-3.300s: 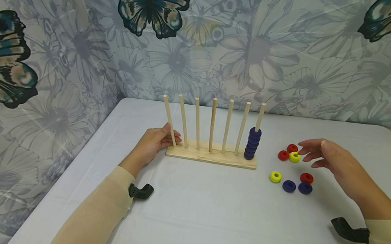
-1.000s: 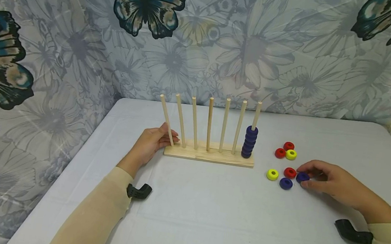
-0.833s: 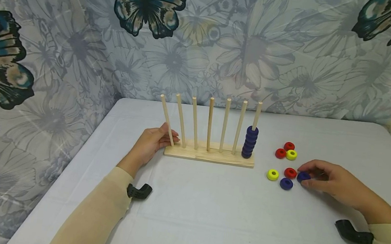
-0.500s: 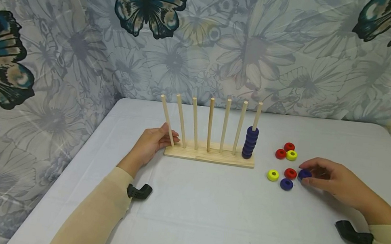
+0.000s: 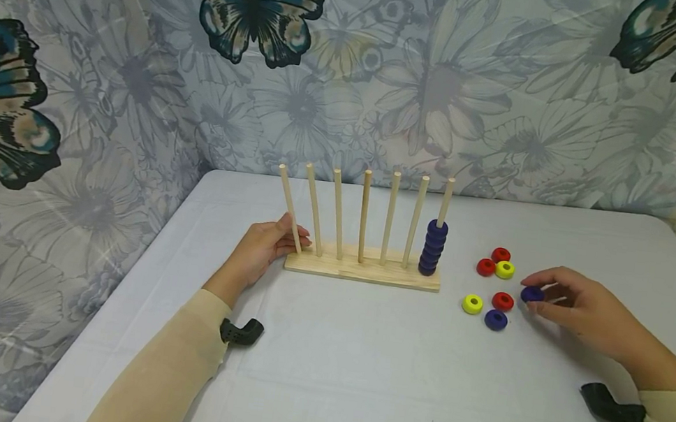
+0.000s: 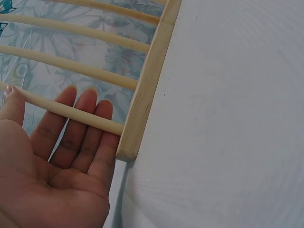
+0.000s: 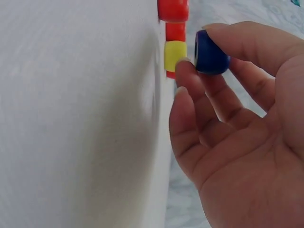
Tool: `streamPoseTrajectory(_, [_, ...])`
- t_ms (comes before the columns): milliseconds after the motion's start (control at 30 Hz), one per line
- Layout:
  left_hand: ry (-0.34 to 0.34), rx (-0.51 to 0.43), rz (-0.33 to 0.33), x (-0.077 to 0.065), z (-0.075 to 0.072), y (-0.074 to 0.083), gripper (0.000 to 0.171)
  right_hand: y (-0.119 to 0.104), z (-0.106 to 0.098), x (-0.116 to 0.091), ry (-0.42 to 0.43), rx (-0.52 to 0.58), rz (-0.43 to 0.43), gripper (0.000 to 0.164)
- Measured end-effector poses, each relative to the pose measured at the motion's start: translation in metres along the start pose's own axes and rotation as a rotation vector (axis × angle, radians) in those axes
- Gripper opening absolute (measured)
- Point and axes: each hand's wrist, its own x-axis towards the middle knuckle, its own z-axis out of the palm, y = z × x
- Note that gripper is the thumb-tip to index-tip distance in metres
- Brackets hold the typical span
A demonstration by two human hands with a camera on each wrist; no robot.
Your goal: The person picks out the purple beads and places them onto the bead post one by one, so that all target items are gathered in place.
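A pale wooden peg stand (image 5: 362, 272) stands on the table, its row of upright pegs rising from a flat base. My left hand (image 5: 260, 247) holds its leftmost peg (image 6: 80, 115), thumb on the near side and fingers behind. Several dark blue beads (image 5: 432, 249) are stacked on the rightmost peg. To the right of the stand, my right hand (image 5: 582, 311) pinches another blue bead (image 7: 209, 53) between thumb and fingers. The right wrist view shows this bead raised off the tabletop.
Left of my right hand lie loose beads: a blue one (image 5: 495, 320), several red ones including a near one (image 5: 503, 302), a near yellow one (image 5: 472, 304) and a farther yellow one (image 5: 504, 269). A butterfly-patterned cloth (image 5: 441, 90) hangs behind the white table (image 5: 342, 380).
My right hand came down from beside the farther beads, took a blue bead next to a red one, and has lifted it slightly. The left hand stays on its peg.
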Motion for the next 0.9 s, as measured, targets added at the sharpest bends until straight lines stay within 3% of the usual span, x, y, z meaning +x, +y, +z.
streamPoseTrajectory(400, [-0.004,-0.01,-0.001,0.0,0.002,0.0,0.074,-0.009,0.0,-0.004,0.11,0.002,-0.107,0.033])
streamPoseTrajectory(900, [0.019,-0.009,-0.019,0.001,0.001,0.0,0.069,-0.024,-0.006,-0.003,0.152,0.015,-0.141,0.035])
